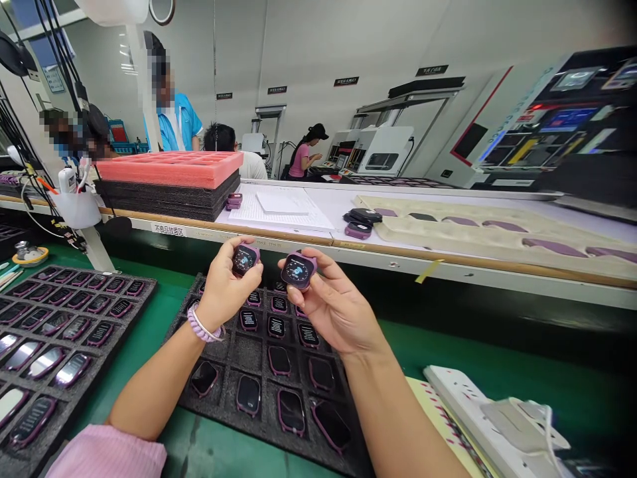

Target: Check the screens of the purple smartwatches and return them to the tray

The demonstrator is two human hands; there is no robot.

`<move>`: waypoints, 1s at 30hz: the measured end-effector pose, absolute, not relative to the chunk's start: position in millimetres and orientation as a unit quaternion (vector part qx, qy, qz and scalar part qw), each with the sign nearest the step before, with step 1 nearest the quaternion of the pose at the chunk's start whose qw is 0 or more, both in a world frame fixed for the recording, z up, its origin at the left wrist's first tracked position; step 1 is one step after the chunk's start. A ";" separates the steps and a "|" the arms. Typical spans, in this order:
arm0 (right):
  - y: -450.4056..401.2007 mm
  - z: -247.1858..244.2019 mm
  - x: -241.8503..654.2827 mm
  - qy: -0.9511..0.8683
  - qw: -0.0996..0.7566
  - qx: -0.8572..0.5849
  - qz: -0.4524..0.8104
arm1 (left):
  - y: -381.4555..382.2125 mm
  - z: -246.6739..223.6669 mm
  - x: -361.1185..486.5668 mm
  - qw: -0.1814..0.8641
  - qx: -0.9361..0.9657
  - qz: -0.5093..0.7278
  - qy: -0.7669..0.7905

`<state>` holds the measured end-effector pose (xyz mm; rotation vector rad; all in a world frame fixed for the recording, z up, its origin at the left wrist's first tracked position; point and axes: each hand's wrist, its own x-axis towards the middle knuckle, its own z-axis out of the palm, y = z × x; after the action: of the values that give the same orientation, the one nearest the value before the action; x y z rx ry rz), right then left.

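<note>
The left hand [223, 285] holds a purple smartwatch [245, 259] and the right hand [338, 302] another purple smartwatch [297, 270], each in a narrow fingertip grip. Both hands are raised close together above a black foam tray [229, 352] of watches on the green table [398, 348], with a second tray [130, 312] to the left and a power strip [462, 398] to the right.

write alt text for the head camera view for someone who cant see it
A left hand holds a purple smartwatch body and a right hand another, both screens lit, above a black foam tray of more watch bodies on a green bench mat. Other people work beyond.
</note>
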<state>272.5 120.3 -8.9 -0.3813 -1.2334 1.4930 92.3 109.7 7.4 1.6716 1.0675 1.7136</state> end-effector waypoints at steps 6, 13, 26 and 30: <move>125.5 -15.5 268.3 -0.515 0.536 -0.155 0.650 | 119.0 1.6 90.5 0.253 0.610 0.611 0.436; 144.8 -21.9 277.4 -0.433 0.496 -0.187 0.729 | 127.8 0.5 90.6 0.516 0.466 0.607 0.384; 133.9 -9.9 280.2 -0.497 0.581 -0.184 0.618 | 117.7 4.9 94.4 0.566 0.493 0.596 0.286; 132.4 -12.1 278.0 -0.515 0.585 -0.193 0.596 | 114.7 5.7 97.0 0.538 0.518 0.593 0.301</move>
<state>278.0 132.4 -12.1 -0.4512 -1.2014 1.3891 97.0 114.7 5.7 1.2337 0.7166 1.4107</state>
